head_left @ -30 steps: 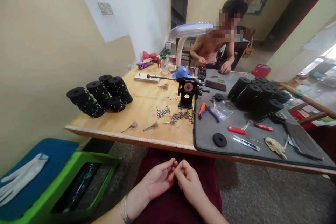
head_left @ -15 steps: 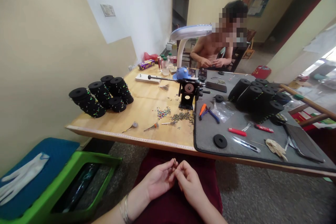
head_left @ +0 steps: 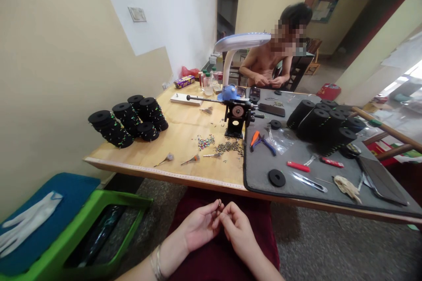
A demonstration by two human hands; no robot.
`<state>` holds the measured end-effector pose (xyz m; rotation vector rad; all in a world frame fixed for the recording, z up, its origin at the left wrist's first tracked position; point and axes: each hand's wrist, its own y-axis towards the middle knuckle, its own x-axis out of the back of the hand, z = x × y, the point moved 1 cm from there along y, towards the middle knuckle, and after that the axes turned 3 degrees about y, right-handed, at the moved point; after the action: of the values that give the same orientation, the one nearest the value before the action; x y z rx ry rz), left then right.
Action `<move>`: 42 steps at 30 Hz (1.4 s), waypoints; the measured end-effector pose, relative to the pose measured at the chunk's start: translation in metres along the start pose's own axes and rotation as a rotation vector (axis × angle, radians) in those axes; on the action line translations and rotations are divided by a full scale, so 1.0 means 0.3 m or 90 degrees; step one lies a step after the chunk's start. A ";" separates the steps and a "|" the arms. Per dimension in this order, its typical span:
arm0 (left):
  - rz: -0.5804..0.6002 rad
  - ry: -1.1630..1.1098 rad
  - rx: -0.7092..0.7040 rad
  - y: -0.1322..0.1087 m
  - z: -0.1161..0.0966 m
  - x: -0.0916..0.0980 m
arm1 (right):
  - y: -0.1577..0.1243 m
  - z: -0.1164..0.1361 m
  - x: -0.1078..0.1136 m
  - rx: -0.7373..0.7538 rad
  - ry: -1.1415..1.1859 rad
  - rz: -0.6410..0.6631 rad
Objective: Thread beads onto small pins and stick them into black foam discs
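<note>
My left hand [head_left: 203, 225] and my right hand [head_left: 236, 227] meet over my lap, in front of the table's near edge. Thumb and fingers of the left are pinched on a tiny dark piece, too small to name. The right hand's fingertips press together beside it; whatever they hold is hidden. Beyond them on the wooden table top [head_left: 132, 153] lie a heap of small dark metallic pieces [head_left: 229, 147], a patch of coloured beads [head_left: 206, 142] and several thin bundles, one with an orange band [head_left: 195, 158].
A black winding device [head_left: 236, 116] stands mid-table below a desk lamp [head_left: 227, 92]. Black foam spools [head_left: 120, 120] stack at left, more spools [head_left: 316, 123] at right. Pliers [head_left: 263, 142] and a red-handled tool [head_left: 298, 167] lie on the grey mat [head_left: 263, 171]. Another person [head_left: 267, 63] sits across.
My hands keep almost the same pose over my lap. The view has shifted very slightly. Across the table, the other person's hands have moved a little.
</note>
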<state>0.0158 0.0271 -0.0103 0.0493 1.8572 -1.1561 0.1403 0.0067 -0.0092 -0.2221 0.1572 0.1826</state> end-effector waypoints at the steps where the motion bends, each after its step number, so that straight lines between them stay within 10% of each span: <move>1: 0.005 0.001 0.001 0.000 0.000 -0.001 | 0.000 0.001 0.000 0.001 0.000 0.000; 35: 0.035 0.057 -0.057 0.002 0.011 0.011 | 0.005 0.024 -0.011 -0.027 0.068 -0.010; 42: 0.143 0.166 -0.139 0.005 0.029 0.008 | 0.015 0.027 -0.010 -0.057 0.104 -0.015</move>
<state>0.0208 0.0206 -0.0143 0.2898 2.1348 -0.8180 0.1377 0.0124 -0.0018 -0.3280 0.3092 0.1477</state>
